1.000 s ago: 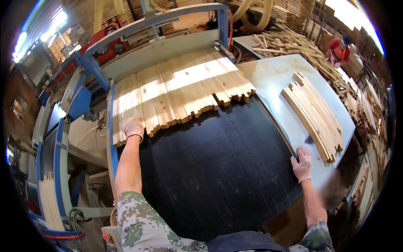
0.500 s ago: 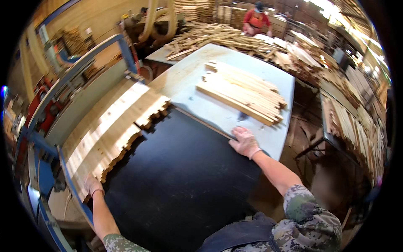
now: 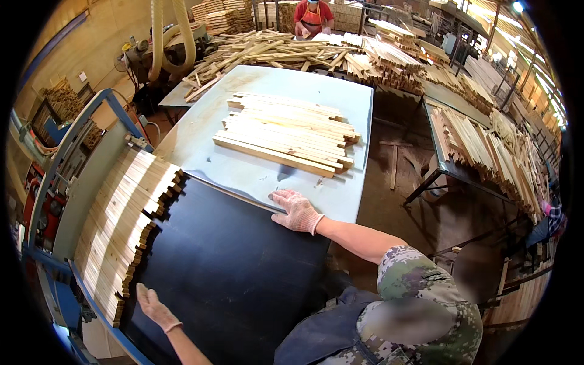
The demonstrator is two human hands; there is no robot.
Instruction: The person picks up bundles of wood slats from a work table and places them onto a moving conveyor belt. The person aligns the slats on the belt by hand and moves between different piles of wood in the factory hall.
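Both my hands wear pale work gloves. My left hand [image 3: 156, 308] hovers over the black tabletop [image 3: 237, 274], its fingers stretched out just right of the wooden strips. Those strips [image 3: 115, 219] lie side by side against the grey back fence, with uneven ends facing me. My right hand [image 3: 297, 210] rests with fingers spread where the black top meets a pale blue board [image 3: 201, 152]. Beyond it on that board lies a second group of light wooden strips [image 3: 286, 131], their ends staggered.
A blue metal frame [image 3: 73, 140] borders the left side. Loose sticks [image 3: 255, 52] are heaped behind the board, where a co-worker in red [image 3: 314, 18] stands. On the right, a metal-legged table [image 3: 441, 146] carries more strips. Two thick hoses [image 3: 157, 42] hang at the back left.
My left hand has come away from the ends of the left strips, moving right and nearer me. My right hand stays by the board's edge. The whole view has turned rightward.
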